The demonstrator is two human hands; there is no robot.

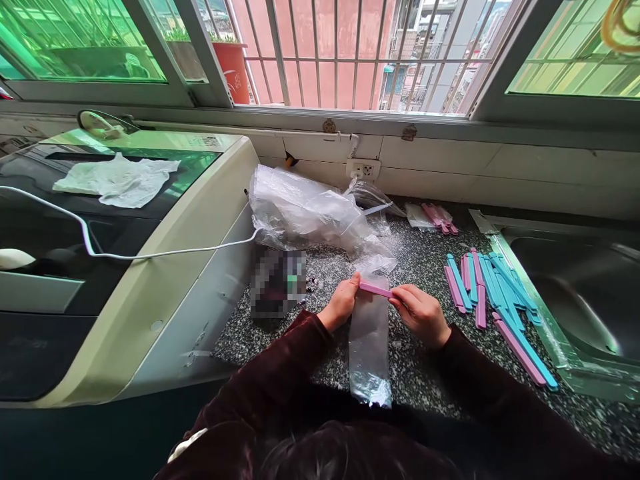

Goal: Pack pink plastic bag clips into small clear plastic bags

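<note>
A pink bag sealing clip (376, 289) lies across the upper end of a long clear plastic bag (369, 340) on the counter. My left hand (343, 303) is closed at the clip's left end, by the bag's edge. At the other end, my right hand (420, 315) pinches the clip between thumb and fingers. The bag hangs flat toward me, with a crinkled lower end. Right of my hands, pink and blue sealing clips (504, 283) lie in a loose heap.
Crumpled clear plastic bags (310, 203) lie behind my hands. A blurred dark object (277, 283) is at left, beside a large washing machine (200, 227) with a white cable (175, 255). A metal sink (575, 287) borders the right. More pink clips (440, 219) rest near the wall.
</note>
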